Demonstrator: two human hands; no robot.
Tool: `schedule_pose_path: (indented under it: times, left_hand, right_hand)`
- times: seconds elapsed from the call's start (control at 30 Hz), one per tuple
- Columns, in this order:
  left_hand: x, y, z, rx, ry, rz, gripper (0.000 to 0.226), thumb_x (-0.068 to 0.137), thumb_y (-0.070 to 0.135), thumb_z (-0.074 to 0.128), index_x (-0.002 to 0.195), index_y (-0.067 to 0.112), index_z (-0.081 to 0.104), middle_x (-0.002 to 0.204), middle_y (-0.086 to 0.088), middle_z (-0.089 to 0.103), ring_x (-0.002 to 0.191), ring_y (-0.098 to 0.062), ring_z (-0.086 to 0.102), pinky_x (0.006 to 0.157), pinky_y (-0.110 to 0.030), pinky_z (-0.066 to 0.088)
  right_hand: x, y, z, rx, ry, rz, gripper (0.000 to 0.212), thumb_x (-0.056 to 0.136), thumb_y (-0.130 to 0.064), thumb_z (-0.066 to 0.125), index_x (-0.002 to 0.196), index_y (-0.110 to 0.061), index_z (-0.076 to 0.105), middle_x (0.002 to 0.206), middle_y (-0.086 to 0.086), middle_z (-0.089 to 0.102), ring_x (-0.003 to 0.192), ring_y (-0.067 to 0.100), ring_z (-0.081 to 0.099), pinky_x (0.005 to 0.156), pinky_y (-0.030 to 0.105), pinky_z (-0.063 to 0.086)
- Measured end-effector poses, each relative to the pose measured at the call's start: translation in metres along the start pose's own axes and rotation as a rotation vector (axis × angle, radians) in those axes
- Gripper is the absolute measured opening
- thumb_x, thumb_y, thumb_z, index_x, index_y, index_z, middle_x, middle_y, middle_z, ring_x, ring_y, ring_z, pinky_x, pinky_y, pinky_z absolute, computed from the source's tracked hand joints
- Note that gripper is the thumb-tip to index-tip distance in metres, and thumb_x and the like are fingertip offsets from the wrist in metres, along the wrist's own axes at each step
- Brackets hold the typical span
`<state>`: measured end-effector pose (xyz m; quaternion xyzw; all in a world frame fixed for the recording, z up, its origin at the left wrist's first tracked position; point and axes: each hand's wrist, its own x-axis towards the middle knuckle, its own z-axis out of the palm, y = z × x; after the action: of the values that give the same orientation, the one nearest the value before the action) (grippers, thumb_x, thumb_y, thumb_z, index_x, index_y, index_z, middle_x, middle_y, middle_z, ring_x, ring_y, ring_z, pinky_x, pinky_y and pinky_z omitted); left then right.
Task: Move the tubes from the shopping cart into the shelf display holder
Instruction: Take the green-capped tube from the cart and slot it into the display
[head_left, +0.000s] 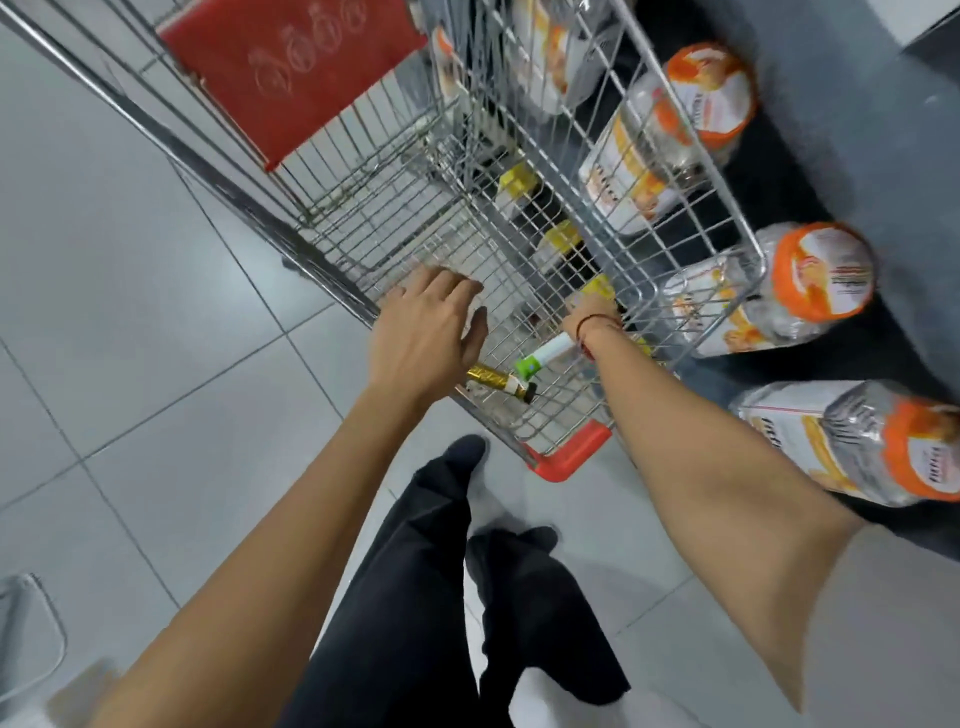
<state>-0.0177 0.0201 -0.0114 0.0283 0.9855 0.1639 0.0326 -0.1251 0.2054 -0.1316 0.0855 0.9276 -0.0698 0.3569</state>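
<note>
No readable text; print on orange-lidded jars (810, 280) and red cart flap (296, 73) too blurred.

There is only one camera, worn on the person's head. It looks steeply down and forward, close over the shopping cart (467, 218) and the tiled floor (130, 312).
</note>
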Motion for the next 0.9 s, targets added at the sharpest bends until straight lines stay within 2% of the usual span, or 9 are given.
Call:
schedule_pose_path:
  times: [0.1, 0.2, 0.37, 0.5, 0.57, 0.67, 0.8, 0.9]
  left_hand:
    - [0.000, 0.001, -0.001, 0.017, 0.052, 0.011, 0.030, 0.088, 0.027, 0.046, 0.101, 0.008, 0.066, 0.091, -0.010, 0.069, 0.089, -0.030, 0.057, 0.061, -0.039, 0.049]
    - [-0.001, 0.001, 0.000, 0.020, 0.086, 0.007, 0.023, 0.086, 0.023, 0.052, 0.094, 0.009, 0.068, 0.085, -0.008, 0.070, 0.081, -0.028, 0.058, 0.055, -0.031, 0.042]
    - [-0.001, 0.001, 0.002, 0.002, 0.096, -0.013, 0.022, 0.086, 0.024, 0.052, 0.092, 0.010, 0.068, 0.080, -0.006, 0.069, 0.078, -0.026, 0.058, 0.052, -0.029, 0.039]
    - [-0.001, 0.002, 0.004, -0.024, 0.105, -0.026, 0.022, 0.086, 0.025, 0.051, 0.089, 0.011, 0.068, 0.079, -0.005, 0.069, 0.078, -0.025, 0.059, 0.051, -0.031, 0.043]
    - [-0.002, 0.002, 0.004, -0.032, 0.115, -0.026, 0.021, 0.086, 0.025, 0.051, 0.088, 0.012, 0.068, 0.079, -0.004, 0.069, 0.078, -0.024, 0.060, 0.052, -0.031, 0.042]
    - [-0.003, 0.002, 0.004, -0.042, 0.138, -0.024, 0.021, 0.085, 0.025, 0.052, 0.088, 0.012, 0.068, 0.080, -0.004, 0.069, 0.079, -0.024, 0.060, 0.051, -0.029, 0.042]
    - [-0.003, 0.001, 0.006, -0.060, 0.159, -0.041, 0.024, 0.085, 0.026, 0.049, 0.087, 0.014, 0.069, 0.077, -0.001, 0.068, 0.077, -0.023, 0.059, 0.051, -0.027, 0.040]
    - [-0.002, 0.002, 0.007, -0.067, 0.160, -0.036, 0.025, 0.084, 0.026, 0.048, 0.086, 0.013, 0.070, 0.075, -0.002, 0.069, 0.075, -0.023, 0.059, 0.051, -0.028, 0.043]
  right_hand:
    - [0.019, 0.002, 0.009, 0.094, 0.017, 0.134, 0.036, 0.089, -0.025, 0.060, 0.117, -0.002, 0.059, 0.116, 0.016, 0.067, 0.095, 0.027, 0.066, 0.076, 0.031, 0.054]
    - [0.031, -0.002, 0.019, 0.108, 0.040, 0.198, 0.041, 0.089, -0.022, 0.060, 0.125, -0.002, 0.053, 0.123, 0.019, 0.061, 0.107, 0.031, 0.063, 0.085, 0.036, 0.055]
    - [0.040, -0.006, 0.033, 0.142, 0.179, 0.262, 0.042, 0.091, -0.013, 0.058, 0.129, 0.002, 0.045, 0.124, 0.023, 0.061, 0.111, 0.034, 0.062, 0.084, 0.040, 0.055]
    - [0.045, -0.008, 0.039, 0.283, 0.265, 0.306, 0.038, 0.097, -0.011, 0.047, 0.132, -0.001, 0.036, 0.124, 0.024, 0.059, 0.109, 0.036, 0.062, 0.083, 0.042, 0.054]
    - [0.049, -0.009, 0.036, 0.363, 0.280, 0.329, 0.044, 0.099, -0.011, 0.042, 0.140, -0.002, 0.027, 0.126, 0.024, 0.056, 0.109, 0.036, 0.062, 0.085, 0.043, 0.054]
    - [0.050, -0.009, 0.032, 0.492, 0.218, 0.354, 0.054, 0.098, -0.010, 0.044, 0.145, -0.007, 0.018, 0.138, 0.023, 0.044, 0.116, 0.037, 0.056, 0.090, 0.043, 0.051]
    - [0.046, -0.011, 0.029, 0.538, 0.201, 0.399, 0.054, 0.090, -0.005, 0.057, 0.138, -0.005, 0.034, 0.138, 0.023, 0.044, 0.112, 0.040, 0.060, 0.087, 0.048, 0.055]
    - [0.039, -0.013, 0.023, 0.541, 0.139, 0.362, 0.046, 0.087, -0.009, 0.063, 0.129, 0.000, 0.048, 0.135, 0.022, 0.049, 0.110, 0.037, 0.062, 0.087, 0.043, 0.056]
